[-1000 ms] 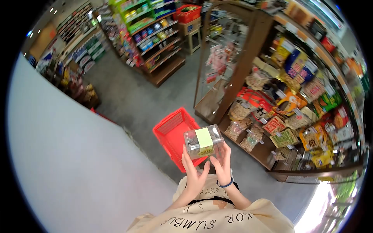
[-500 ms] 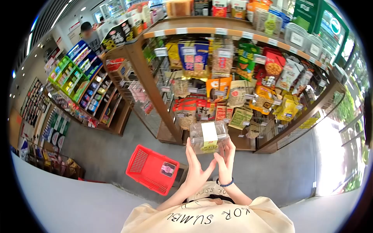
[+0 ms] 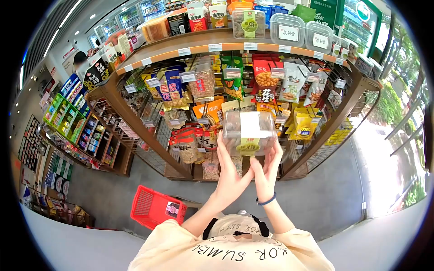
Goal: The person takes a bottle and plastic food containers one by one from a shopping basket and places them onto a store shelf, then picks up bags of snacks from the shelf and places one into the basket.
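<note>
Between my two hands I hold a clear plastic box (image 3: 229,135) with a white and green label over its lid and front; dark brown contents show through its sides. My left hand (image 3: 231,174) grips its left side from below, thumb pointing inward. On the right side, my right hand (image 3: 266,174) supports it, with a dark band on the wrist. The box is in front of a snack shelf. A similar clear box with a green label (image 3: 249,29) stands on the top shelf, beside white-labelled plastic tubs (image 3: 288,34).
A red shopping basket (image 3: 147,212) with a small dark-and-pink packet (image 3: 172,208) inside is on the floor at lower left. Hanging snack bags (image 3: 202,85) fill the wooden shelf unit (image 3: 174,55). Another person (image 3: 80,61) is at the far left.
My hands have raised the box and brought it farther out toward the shelf. The view has shifted, so more of the top shelf shows and the basket appears lower and further left.
</note>
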`<state>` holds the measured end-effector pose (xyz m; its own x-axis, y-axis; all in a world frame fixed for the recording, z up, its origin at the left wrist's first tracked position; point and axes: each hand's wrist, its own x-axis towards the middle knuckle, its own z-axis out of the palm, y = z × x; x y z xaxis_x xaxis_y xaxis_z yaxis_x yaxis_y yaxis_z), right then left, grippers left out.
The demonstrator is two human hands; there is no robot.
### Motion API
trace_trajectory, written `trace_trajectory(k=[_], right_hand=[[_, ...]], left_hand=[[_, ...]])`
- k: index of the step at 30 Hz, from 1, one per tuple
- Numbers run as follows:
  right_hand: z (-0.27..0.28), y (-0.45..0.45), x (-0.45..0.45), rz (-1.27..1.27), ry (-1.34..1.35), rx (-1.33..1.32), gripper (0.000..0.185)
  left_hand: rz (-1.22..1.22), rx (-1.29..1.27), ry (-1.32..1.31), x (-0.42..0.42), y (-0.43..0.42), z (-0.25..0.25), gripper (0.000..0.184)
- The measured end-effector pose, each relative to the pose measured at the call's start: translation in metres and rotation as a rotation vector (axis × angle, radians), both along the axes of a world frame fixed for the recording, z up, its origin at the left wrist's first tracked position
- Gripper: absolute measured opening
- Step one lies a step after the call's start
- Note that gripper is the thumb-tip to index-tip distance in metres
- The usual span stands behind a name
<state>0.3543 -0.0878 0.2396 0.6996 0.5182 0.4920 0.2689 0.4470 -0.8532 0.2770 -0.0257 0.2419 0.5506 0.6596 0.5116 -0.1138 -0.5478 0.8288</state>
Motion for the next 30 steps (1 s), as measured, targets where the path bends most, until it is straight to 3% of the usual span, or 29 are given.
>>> trace_trajectory(k=[8,14,18,23,26,30], right_hand=[[0.059,0.036,0.055,-0.109,-0.19,0.098,0.071],[0.101,0.075,0.091,-0.077,-0.263,0.215,0.069],[0.129,0.102,0.117,-0.09,-0.333,0.21,0.07],[0.151,0.149,0.151,-0.039,-0.389,0.27,0.07],[0.159,0.171,0.172,-0.15,-0.484,0.215,0.075],[0.169,0.179,0.189,-0.119,-0.402,0.079,0.079]], left_hand=[[-0.04,0.101,-0.146,0.058,0.032,0.055,0.089],[0.02,0.342,-0.255,0.091,0.069,0.101,0.083],[-0.069,0.286,-0.319,0.113,0.098,0.126,0.086],[0.0,0.382,-0.235,0.135,0.149,0.152,0.091],[-0.065,0.367,-0.269,0.148,0.173,0.163,0.088],[-0.022,0.308,-0.073,0.161,0.202,0.175,0.093]])
